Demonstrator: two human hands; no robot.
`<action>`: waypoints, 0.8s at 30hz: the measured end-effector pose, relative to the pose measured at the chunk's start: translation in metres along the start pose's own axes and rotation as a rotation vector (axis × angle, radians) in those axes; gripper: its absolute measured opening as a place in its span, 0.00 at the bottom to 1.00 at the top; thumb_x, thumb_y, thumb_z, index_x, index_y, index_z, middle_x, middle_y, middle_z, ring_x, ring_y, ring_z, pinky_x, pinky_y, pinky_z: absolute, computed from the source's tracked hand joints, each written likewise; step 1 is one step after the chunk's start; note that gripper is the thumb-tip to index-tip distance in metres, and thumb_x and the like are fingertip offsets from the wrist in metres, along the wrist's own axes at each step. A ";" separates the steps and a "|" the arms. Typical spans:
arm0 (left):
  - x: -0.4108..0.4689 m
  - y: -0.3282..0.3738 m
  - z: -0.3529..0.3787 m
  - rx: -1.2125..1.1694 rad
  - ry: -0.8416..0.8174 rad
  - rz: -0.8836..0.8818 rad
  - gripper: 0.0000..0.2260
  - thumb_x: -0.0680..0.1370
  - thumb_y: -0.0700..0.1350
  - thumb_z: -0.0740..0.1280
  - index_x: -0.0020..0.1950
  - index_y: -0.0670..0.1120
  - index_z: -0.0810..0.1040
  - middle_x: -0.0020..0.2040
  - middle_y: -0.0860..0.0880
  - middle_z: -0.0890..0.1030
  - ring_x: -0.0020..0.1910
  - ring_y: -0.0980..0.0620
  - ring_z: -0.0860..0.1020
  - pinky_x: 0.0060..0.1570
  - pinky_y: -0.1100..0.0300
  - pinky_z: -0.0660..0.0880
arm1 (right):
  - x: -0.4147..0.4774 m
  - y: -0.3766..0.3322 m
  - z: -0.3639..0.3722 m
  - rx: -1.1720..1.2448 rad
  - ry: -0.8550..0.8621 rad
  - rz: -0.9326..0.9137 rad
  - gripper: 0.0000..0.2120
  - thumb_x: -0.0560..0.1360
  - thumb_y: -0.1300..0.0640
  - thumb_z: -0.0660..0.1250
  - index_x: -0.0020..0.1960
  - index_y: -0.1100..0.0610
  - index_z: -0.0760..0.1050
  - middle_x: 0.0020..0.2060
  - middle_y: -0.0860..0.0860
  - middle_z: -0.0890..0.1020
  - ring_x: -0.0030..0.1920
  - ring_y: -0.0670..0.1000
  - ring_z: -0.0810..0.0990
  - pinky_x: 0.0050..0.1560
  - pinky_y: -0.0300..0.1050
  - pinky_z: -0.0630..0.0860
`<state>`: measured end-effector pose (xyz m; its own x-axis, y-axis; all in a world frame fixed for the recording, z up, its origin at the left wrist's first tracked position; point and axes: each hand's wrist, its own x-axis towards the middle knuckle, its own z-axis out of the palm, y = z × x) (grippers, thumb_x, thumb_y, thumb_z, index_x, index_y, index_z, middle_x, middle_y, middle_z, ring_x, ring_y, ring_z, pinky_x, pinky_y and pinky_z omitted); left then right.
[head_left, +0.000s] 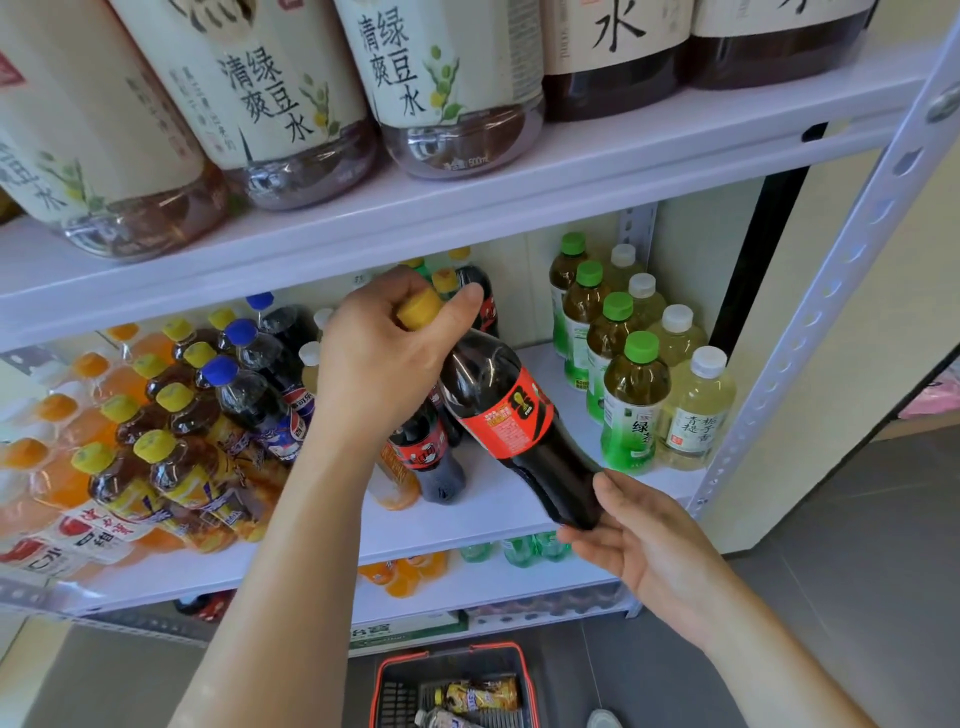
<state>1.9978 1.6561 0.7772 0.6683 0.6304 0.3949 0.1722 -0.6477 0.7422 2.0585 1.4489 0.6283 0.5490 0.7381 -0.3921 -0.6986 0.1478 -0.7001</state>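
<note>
Left hand (374, 364) gripping its yellow-capped neck and right hand (639, 540) clasping its base, a person holds a cola bottle (498, 410) tilted just above the middle shelf (493, 514); setting it down, perhaps in the basket (452, 652) below that shelf, seemingly remains.

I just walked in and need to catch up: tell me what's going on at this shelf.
A person holds a tilted cola bottle with both hands in front of the middle shelf. The left hand grips its yellow cap end. The right hand holds its base between thumb and fingers. Green-capped tea bottles stand on the shelf to the right, and a red-rimmed basket holding a few items sits on the floor below.
</note>
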 end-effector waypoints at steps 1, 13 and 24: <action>0.002 0.000 0.000 0.020 -0.025 0.001 0.18 0.75 0.59 0.71 0.38 0.45 0.76 0.28 0.51 0.75 0.28 0.54 0.72 0.32 0.57 0.71 | 0.001 0.002 -0.001 -0.009 0.022 -0.004 0.22 0.70 0.52 0.70 0.60 0.63 0.76 0.51 0.64 0.84 0.42 0.59 0.86 0.37 0.42 0.82; 0.010 -0.011 -0.019 -0.168 -0.493 0.008 0.14 0.73 0.52 0.72 0.51 0.43 0.80 0.44 0.45 0.83 0.42 0.52 0.80 0.46 0.57 0.78 | 0.015 0.014 -0.011 -0.278 0.199 0.264 0.31 0.77 0.34 0.57 0.48 0.63 0.77 0.26 0.58 0.75 0.21 0.51 0.66 0.19 0.38 0.60; 0.012 -0.009 0.001 0.472 -0.015 0.054 0.19 0.74 0.62 0.64 0.33 0.48 0.73 0.26 0.51 0.71 0.28 0.55 0.71 0.29 0.60 0.63 | 0.023 0.022 -0.004 -0.105 0.104 0.112 0.25 0.69 0.43 0.71 0.53 0.64 0.80 0.45 0.61 0.85 0.44 0.57 0.86 0.37 0.42 0.81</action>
<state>2.0051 1.6689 0.7743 0.6953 0.5865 0.4154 0.4449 -0.8052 0.3921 2.0579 1.4660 0.6014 0.5186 0.6730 -0.5273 -0.7093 -0.0057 -0.7049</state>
